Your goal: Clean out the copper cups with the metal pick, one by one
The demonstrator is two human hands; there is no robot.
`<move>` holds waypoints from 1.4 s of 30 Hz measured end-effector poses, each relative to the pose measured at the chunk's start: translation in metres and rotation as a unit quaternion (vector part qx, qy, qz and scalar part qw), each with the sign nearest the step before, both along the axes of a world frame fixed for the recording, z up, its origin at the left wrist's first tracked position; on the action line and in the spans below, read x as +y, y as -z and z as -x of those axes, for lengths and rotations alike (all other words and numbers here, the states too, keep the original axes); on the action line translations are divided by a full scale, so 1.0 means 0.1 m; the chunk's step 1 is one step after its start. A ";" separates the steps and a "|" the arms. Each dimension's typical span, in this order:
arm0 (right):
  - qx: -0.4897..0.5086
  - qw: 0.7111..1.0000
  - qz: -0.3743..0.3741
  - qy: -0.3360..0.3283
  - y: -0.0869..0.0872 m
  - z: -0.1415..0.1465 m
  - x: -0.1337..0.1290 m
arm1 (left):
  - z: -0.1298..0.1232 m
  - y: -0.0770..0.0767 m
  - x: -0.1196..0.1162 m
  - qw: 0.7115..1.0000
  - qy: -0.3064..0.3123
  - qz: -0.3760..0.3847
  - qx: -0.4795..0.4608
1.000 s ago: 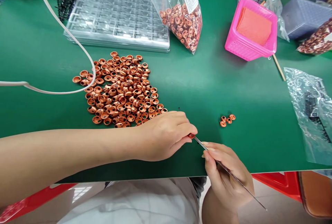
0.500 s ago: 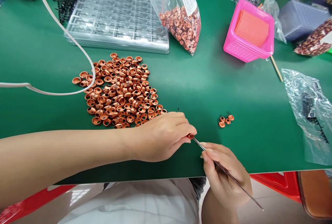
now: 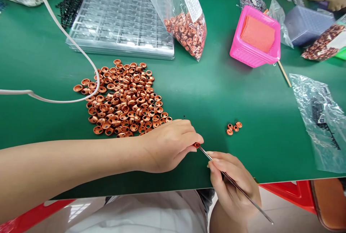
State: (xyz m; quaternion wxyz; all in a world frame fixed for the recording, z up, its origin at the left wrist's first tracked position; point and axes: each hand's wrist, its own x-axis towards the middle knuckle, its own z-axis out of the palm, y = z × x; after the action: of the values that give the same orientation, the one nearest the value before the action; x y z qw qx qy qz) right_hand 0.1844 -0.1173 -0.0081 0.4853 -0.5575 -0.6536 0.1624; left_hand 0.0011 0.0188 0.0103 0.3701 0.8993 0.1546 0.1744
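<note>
Here, on a green table (image 3: 211, 89), left fingers (image 3: 189, 143) pinch a copper ring (image 3: 197, 145); right fingers (image 3: 216, 164) pinch a rod (image 3: 238, 187).

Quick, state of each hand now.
Left hand: closed, pinching a copper bead.
Right hand: closed, holding a thin rod.

**Colours at the Work Surface**

Copper-orange bead (image 3: 197, 145) at the left hand (image 3: 169, 146) fingertips; grey metal rod (image 3: 235, 185). Beyond the fingers: green table (image 3: 211, 89), copper-orange bead pile (image 3: 124, 98), pink basket (image 3: 255, 40), clear gridded tray (image 3: 121, 18), white cable (image 3: 67, 42).
</note>
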 end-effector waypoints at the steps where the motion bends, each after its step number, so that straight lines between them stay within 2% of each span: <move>1: 0.000 1.000 -0.007 0.005 0.00 0.01 0.00 | 0.00 0.00 0.00 1.000 -0.001 -0.002 -0.001; 11: -0.001 1.000 -0.015 0.000 0.00 0.01 0.01 | 0.01 -0.01 -0.01 1.000 -0.006 -0.010 0.004; 26: -0.006 0.999 -0.019 0.041 0.02 0.03 0.00 | 0.00 0.01 -0.01 1.000 -0.017 -0.019 -0.009; 36: -0.012 0.999 -0.019 0.028 0.01 0.03 0.02 | -0.01 0.01 -0.01 1.000 -0.010 -0.004 0.000; 42: 0.001 0.998 -0.017 0.057 0.02 0.06 -0.03 | -0.01 0.01 0.00 1.000 -0.012 0.008 0.000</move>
State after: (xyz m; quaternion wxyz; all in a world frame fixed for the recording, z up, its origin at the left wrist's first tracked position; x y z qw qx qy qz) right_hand 0.1786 -0.1205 -0.0101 0.5035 -0.5856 -0.6231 0.1238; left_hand 0.0024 0.0184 0.0094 0.3751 0.8944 0.1663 0.1779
